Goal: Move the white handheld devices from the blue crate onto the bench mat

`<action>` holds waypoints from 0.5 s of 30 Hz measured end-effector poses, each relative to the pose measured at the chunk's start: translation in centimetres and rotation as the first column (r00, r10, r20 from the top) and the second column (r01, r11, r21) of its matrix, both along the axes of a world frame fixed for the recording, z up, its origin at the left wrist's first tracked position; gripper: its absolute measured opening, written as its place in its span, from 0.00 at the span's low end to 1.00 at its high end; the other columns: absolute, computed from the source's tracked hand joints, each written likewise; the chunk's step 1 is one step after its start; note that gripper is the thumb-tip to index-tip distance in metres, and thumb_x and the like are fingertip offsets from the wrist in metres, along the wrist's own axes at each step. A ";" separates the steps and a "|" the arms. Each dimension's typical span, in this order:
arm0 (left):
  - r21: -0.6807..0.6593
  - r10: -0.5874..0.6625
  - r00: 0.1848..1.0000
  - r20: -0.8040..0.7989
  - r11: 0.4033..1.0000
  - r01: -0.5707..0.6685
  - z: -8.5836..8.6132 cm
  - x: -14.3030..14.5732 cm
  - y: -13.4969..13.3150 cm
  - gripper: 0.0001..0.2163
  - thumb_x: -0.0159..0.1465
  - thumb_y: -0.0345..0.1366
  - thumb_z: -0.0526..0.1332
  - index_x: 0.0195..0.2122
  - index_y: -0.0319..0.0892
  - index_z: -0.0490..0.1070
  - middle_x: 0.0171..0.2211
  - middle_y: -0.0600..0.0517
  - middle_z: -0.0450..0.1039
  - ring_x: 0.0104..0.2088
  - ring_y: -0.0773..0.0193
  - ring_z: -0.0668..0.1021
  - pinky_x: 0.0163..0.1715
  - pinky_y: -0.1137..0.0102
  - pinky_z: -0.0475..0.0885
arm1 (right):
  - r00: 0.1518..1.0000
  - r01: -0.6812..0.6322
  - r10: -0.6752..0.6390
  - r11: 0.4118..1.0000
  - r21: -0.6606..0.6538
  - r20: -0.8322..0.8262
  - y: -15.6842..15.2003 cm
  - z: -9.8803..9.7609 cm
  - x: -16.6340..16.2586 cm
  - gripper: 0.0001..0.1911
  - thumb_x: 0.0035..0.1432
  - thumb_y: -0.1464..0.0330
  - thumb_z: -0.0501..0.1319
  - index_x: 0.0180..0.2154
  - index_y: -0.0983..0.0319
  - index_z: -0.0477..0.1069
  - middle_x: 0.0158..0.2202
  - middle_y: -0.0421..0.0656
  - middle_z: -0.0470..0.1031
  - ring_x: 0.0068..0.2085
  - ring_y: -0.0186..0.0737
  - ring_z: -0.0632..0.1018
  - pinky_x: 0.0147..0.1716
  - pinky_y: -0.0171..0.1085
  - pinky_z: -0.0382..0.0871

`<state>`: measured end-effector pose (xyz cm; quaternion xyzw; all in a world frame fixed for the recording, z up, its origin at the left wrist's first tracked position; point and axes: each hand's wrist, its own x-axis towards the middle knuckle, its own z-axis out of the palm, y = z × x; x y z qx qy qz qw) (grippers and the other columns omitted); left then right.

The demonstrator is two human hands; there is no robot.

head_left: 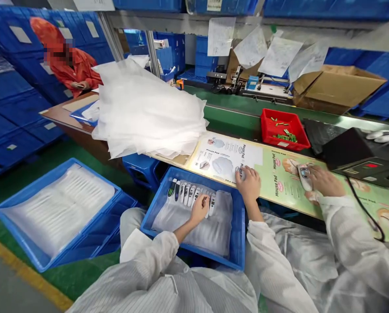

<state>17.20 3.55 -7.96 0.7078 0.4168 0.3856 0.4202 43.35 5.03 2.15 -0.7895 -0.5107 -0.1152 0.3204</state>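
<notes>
Head view: left hand (199,208) curled over white handheld devices (189,194) in a crate (238,234), right hand (249,184) gripping another device (239,173).

1. A co-worker in an orange smock (73,71) sat among stacked blue crates.
2. A heap of white plastic bags (145,111) lay on the bench.
3. A red tray (284,129) held green parts on the green conveyor belt (230,117).
4. A cardboard box (340,89) stood open beyond it.
5. A blue crate (93,234) of bagged goods sat on the floor.
</notes>
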 end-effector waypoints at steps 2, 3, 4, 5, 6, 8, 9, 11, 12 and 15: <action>0.020 -0.047 0.969 -0.244 0.998 0.053 -2.7 -3.9 1.6 0.14 0.73 0.30 0.55 0.54 0.42 0.77 0.55 0.42 0.76 0.53 0.56 0.80 0.56 0.62 0.75 | 0.999 0.029 -0.029 0.999 0.019 -0.015 0.1 0.2 -0.4 0.22 0.73 0.56 0.58 0.56 0.61 0.80 0.64 0.53 0.79 0.66 0.58 0.72 0.68 0.56 0.64; 0.014 -0.066 0.911 -0.408 0.997 0.078 -3.4 -5.6 3.4 0.18 0.70 0.27 0.56 0.58 0.41 0.76 0.61 0.40 0.73 0.60 0.54 0.77 0.63 0.60 0.73 | 0.999 0.029 -0.028 0.999 0.018 -0.020 0.0 0.3 -0.3 0.21 0.72 0.57 0.58 0.56 0.61 0.80 0.64 0.53 0.79 0.66 0.58 0.72 0.68 0.56 0.64; -0.006 -0.081 0.822 -0.563 0.996 0.094 -3.7 -7.0 5.8 0.21 0.69 0.25 0.56 0.62 0.40 0.75 0.65 0.38 0.71 0.66 0.52 0.74 0.67 0.59 0.69 | 0.999 0.027 -0.027 0.999 0.016 -0.024 0.0 0.4 -0.1 0.21 0.72 0.57 0.58 0.56 0.61 0.80 0.64 0.53 0.79 0.66 0.58 0.72 0.68 0.56 0.64; -0.043 -0.105 0.714 -0.693 0.994 0.105 -3.7 -8.1 8.4 0.24 0.68 0.24 0.57 0.65 0.39 0.74 0.68 0.37 0.69 0.69 0.50 0.71 0.70 0.58 0.66 | 0.999 0.028 -0.027 0.999 0.016 -0.030 0.0 0.5 0.0 0.20 0.72 0.58 0.58 0.56 0.60 0.80 0.64 0.53 0.79 0.67 0.58 0.72 0.67 0.56 0.64; -0.085 -0.136 0.618 -0.775 0.990 0.111 -3.6 -8.9 11.1 0.25 0.67 0.25 0.59 0.67 0.38 0.73 0.69 0.35 0.69 0.70 0.48 0.70 0.71 0.57 0.65 | 0.999 0.031 -0.031 0.999 0.017 -0.036 -0.1 0.5 0.2 0.20 0.72 0.58 0.58 0.56 0.60 0.80 0.64 0.52 0.79 0.67 0.57 0.72 0.67 0.55 0.64; -0.149 -0.190 0.495 -0.848 0.981 0.123 -3.4 -9.7 15.9 0.27 0.66 0.28 0.63 0.68 0.35 0.72 0.70 0.30 0.68 0.72 0.41 0.68 0.72 0.52 0.62 | 0.998 0.041 -0.040 0.999 0.026 -0.051 0.0 0.5 0.2 0.19 0.72 0.60 0.58 0.55 0.60 0.80 0.63 0.52 0.80 0.67 0.57 0.73 0.67 0.55 0.65; -0.170 -0.211 0.460 -0.862 0.977 0.128 -3.5 -9.7 17.8 0.28 0.65 0.29 0.66 0.67 0.33 0.73 0.70 0.28 0.68 0.73 0.37 0.67 0.73 0.49 0.60 | 0.998 0.044 -0.042 0.999 0.031 -0.056 0.0 0.5 0.1 0.18 0.72 0.60 0.58 0.55 0.59 0.80 0.63 0.51 0.80 0.66 0.57 0.73 0.67 0.55 0.65; -0.215 -0.258 0.368 -0.893 0.964 0.154 -3.9 -9.6 20.3 0.31 0.63 0.33 0.71 0.68 0.31 0.72 0.69 0.25 0.69 0.73 0.33 0.66 0.74 0.44 0.56 | 0.997 0.044 -0.041 0.998 0.037 -0.059 0.0 0.6 -0.1 0.18 0.71 0.62 0.58 0.55 0.59 0.80 0.63 0.50 0.80 0.66 0.56 0.74 0.67 0.55 0.66; -0.237 -0.281 0.323 -0.903 0.956 0.172 -4.3 -9.5 21.0 0.34 0.61 0.34 0.73 0.68 0.30 0.71 0.69 0.25 0.69 0.74 0.32 0.66 0.75 0.42 0.53 | 0.998 0.042 -0.040 0.998 0.035 -0.057 0.0 0.6 -0.1 0.18 0.71 0.62 0.58 0.55 0.59 0.80 0.63 0.50 0.81 0.67 0.56 0.74 0.67 0.55 0.66; -0.284 -0.332 0.208 -0.920 0.931 0.228 -5.6 -9.5 22.0 0.41 0.56 0.37 0.78 0.70 0.32 0.69 0.71 0.26 0.67 0.75 0.31 0.63 0.76 0.40 0.47 | 0.998 0.047 -0.046 0.998 0.030 -0.051 0.0 0.7 -0.2 0.17 0.71 0.63 0.58 0.56 0.59 0.80 0.63 0.50 0.80 0.67 0.55 0.74 0.68 0.54 0.66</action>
